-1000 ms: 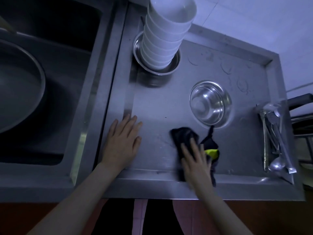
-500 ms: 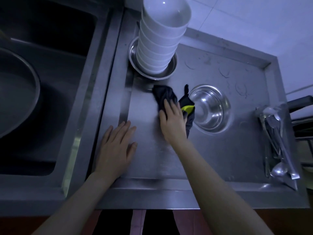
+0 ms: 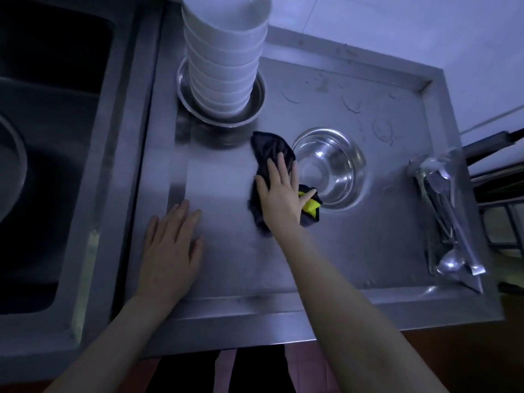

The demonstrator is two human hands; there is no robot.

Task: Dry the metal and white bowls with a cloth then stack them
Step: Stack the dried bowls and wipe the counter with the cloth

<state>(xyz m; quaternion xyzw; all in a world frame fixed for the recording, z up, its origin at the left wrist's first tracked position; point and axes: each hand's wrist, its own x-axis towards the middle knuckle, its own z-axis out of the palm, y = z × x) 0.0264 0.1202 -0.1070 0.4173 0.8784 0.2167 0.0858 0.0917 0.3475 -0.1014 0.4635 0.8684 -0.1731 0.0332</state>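
A tall stack of white bowls [image 3: 224,49] stands inside a metal bowl [image 3: 256,107] at the back left of the steel drainboard [image 3: 368,251]. A single metal bowl [image 3: 331,165] sits upright in the middle, right of my right hand. My right hand [image 3: 279,194] lies flat with straight fingers, pressing a dark cloth with a yellow patch [image 3: 268,153] onto the drainboard beside that bowl. My left hand [image 3: 170,248] rests flat on the drainboard near its left ridge, holding nothing.
A deep sink [image 3: 42,154] with a large pan lies to the left. Several metal spoons and utensils [image 3: 450,222] lie along the right edge of the drainboard. A stove edge [image 3: 502,177] shows at far right. Water marks dot the back of the drainboard.
My right hand pushed the cloth from the front edge up toward the bowl stack, and now it has drawn back slightly, next to the single metal bowl. My left hand stayed put.
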